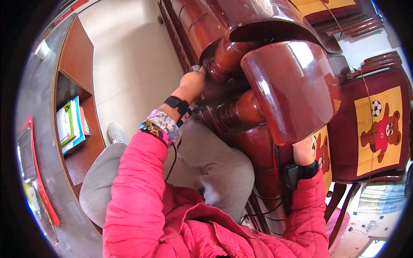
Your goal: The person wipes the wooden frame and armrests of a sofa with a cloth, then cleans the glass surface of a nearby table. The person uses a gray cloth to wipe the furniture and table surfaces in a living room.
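The chair [251, 142] is big and made of red-brown wood, and it goes from the middle of my view up to 12 and over to 2 o'clock. It is very shiny. Its fat, round armrest [288, 96] is at 2 o'clock, with a bright white shine near its top edge. Two thick, round posts [245, 107] with rings cut into them lie just left of the armrest.

My left hand [192, 82] is up near 12 o'clock, by the upper post. Its fingers are curled around a small grey bit [196, 68]. Only a little of that bit pokes out, so I can't tell if it is a cloth. My right hand [304, 151] is just past 3 o'clock, under the low edge of the armrest. The wood hides its fingers, so I can't tell if they grip.

The gap between the posts is dark and hard to make out. The top of the chair is cut off at 12 o'clock. A yellow bear mat [380, 129] shows at 3 o'clock, and the armrest and my right hand cover part of another one.
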`<state>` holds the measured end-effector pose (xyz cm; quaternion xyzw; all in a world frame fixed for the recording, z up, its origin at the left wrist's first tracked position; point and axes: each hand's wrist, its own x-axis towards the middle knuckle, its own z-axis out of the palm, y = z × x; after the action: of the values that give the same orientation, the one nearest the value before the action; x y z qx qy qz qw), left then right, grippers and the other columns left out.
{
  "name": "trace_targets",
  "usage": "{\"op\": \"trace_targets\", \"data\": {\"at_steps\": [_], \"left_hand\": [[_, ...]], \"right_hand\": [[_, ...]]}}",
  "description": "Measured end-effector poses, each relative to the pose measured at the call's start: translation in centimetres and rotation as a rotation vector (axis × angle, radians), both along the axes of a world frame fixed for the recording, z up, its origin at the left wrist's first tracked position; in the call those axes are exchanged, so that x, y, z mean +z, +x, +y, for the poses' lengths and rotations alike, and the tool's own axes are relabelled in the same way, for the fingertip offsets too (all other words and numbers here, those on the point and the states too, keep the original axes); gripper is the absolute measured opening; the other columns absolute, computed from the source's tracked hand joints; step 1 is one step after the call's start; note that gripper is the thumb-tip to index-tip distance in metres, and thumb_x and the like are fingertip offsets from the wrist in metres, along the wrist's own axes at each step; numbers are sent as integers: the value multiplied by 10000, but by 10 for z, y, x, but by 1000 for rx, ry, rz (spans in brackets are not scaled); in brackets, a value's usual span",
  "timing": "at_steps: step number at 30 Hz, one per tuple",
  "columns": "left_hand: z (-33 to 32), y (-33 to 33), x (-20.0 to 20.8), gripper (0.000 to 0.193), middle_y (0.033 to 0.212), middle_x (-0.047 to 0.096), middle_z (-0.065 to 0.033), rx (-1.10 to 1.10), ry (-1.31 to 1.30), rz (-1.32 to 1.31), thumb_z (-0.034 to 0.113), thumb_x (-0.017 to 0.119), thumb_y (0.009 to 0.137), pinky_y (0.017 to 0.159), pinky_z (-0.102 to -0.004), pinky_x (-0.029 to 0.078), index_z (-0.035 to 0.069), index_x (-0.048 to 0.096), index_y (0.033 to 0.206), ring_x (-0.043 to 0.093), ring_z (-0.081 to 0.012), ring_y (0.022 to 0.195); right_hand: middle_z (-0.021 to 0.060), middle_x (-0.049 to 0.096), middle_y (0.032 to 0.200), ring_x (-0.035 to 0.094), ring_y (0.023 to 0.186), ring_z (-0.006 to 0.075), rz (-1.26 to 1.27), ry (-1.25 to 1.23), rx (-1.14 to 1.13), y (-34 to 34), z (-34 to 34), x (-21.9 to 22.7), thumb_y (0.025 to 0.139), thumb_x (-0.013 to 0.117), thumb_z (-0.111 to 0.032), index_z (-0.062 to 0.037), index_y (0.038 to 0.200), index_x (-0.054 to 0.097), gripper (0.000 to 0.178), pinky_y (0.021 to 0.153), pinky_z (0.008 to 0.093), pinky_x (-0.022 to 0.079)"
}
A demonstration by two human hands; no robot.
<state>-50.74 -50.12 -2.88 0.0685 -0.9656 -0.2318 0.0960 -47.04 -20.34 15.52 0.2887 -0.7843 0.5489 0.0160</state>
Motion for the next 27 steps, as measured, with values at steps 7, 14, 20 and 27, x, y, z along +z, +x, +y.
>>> {"op": "trace_targets", "data": {"at_steps": [7, 14, 20, 27], "left_hand": [[46, 39, -10, 447, 804, 604, -220, -77, -86, -37, 120, 447, 797, 576, -439, 488, 46, 382, 1233, 610, -334, 653], [47, 31, 6, 392, 789, 602, -194, -328, 58, 82, 74, 442, 762, 575, -439, 478, 75, 472, 1153, 592, -356, 685], [71, -10, 9, 390, 781, 604, -160, -520, -93, 321, 88, 428, 798, 586, -398, 480, 41, 454, 1184, 601, -310, 691], [66, -23, -14, 231, 803, 622, -115, -637, -197, 425, 120, 448, 804, 564, -359, 490, 90, 579, 992, 623, -257, 705]], "right_hand": [[76, 502, 1146, 474, 1016, 175, -46, 162, -140, 7, 1, 4, 879, 440, -80, 19, 1125, 484, 269, 883, 305, 376], [68, 572, 1027, 503, 947, 159, 95, 72, 8, -7, -11, 7, 874, 433, -82, 33, 1005, 554, 212, 827, 298, 399], [75, 558, 1061, 502, 967, 173, 72, 128, 12, -5, 0, 4, 859, 467, -86, 28, 1056, 528, 236, 843, 306, 397], [90, 542, 1089, 504, 984, 190, 158, 40, 27, -18, 11, -21, 828, 525, -75, 21, 1088, 509, 277, 854, 324, 402]]}}
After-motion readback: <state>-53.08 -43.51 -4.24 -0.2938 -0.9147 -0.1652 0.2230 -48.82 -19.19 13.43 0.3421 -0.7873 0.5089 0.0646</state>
